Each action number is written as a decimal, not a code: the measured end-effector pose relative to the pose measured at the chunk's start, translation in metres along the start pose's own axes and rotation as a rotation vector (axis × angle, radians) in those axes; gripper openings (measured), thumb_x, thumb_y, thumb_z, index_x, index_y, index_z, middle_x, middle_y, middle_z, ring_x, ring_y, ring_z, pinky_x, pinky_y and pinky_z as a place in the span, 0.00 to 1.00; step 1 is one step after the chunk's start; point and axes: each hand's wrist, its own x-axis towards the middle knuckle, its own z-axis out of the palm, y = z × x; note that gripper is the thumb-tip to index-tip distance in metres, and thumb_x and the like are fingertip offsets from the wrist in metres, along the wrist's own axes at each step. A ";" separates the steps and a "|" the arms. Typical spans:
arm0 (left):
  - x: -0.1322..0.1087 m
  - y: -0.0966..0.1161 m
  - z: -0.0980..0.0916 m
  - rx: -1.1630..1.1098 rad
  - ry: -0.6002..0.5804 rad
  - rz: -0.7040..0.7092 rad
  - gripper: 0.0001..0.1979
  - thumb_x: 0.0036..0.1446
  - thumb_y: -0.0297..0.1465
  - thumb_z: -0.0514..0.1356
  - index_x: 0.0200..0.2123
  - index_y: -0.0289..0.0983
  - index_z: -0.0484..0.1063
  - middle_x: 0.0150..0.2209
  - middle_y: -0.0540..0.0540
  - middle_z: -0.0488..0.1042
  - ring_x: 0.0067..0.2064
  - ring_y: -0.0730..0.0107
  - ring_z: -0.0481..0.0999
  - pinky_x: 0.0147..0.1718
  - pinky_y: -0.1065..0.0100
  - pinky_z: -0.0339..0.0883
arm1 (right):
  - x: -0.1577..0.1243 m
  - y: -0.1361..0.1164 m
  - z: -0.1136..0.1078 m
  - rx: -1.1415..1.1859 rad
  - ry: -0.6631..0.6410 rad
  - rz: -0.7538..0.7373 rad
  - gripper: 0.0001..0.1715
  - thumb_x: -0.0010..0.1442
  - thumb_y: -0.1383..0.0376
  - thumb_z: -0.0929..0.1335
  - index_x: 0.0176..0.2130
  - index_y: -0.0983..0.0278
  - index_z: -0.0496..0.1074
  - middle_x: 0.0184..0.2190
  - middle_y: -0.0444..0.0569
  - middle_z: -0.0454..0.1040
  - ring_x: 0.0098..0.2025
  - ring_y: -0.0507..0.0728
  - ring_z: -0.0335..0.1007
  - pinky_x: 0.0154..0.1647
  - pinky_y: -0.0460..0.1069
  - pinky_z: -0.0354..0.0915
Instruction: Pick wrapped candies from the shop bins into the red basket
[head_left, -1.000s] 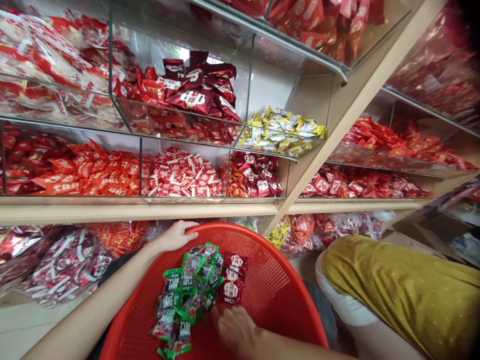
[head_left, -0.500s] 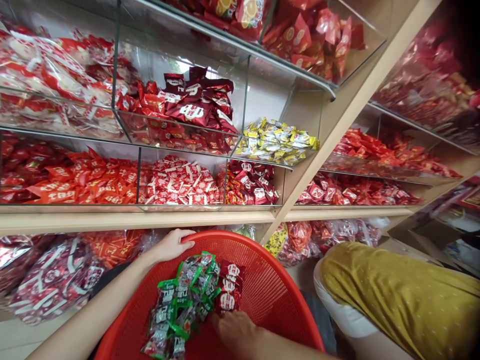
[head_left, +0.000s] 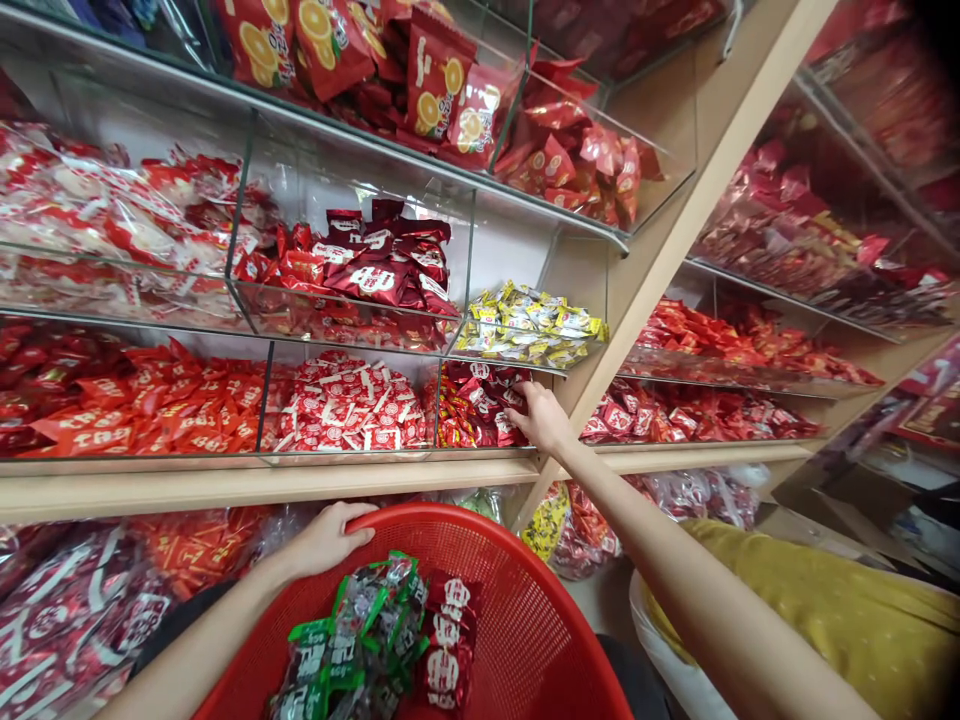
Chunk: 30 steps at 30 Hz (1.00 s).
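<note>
1. A round plastic mesh basket (head_left: 525, 620) lies below a wooden shelf (head_left: 262, 485), with wrapped snack packets (head_left: 360, 630) inside.
2. The left hand (head_left: 326, 540) grips its rim.
3. The right hand (head_left: 540, 415) reaches into a glass bin (head_left: 480, 405) on the shelf.
4. A co-worker (head_left: 862, 600) is right of the basket.

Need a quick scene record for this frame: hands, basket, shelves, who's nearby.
left hand: gripping rim of red mesh basket
right hand: touching dark red packets in a glass shelf bin
basket contents: green-trimmed packets, red packets
shelving: wooden shelf under glass bins, yellow packets above
nearby: person in mustard top, right of basket
</note>
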 end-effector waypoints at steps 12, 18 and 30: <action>-0.001 0.000 0.000 -0.005 0.017 -0.002 0.20 0.51 0.34 0.52 0.46 0.35 0.70 0.41 0.48 0.76 0.43 0.62 0.72 0.44 0.68 0.62 | 0.012 0.007 0.008 0.070 -0.024 0.076 0.23 0.52 0.63 0.65 0.49 0.64 0.64 0.40 0.52 0.72 0.43 0.58 0.66 0.41 0.49 0.60; -0.001 -0.001 0.000 0.043 0.042 -0.013 0.18 0.50 0.34 0.53 0.44 0.35 0.72 0.43 0.47 0.75 0.44 0.62 0.72 0.45 0.68 0.61 | -0.049 -0.019 -0.010 0.265 0.105 -0.103 0.22 0.53 0.63 0.64 0.49 0.63 0.63 0.41 0.51 0.70 0.41 0.58 0.65 0.43 0.53 0.61; 0.001 0.001 0.001 0.033 0.003 -0.023 0.21 0.50 0.39 0.53 0.45 0.34 0.71 0.44 0.46 0.75 0.43 0.62 0.72 0.44 0.68 0.63 | -0.236 -0.098 0.036 0.023 -0.775 -0.411 0.21 0.48 0.68 0.66 0.44 0.65 0.63 0.38 0.51 0.71 0.37 0.59 0.70 0.32 0.48 0.65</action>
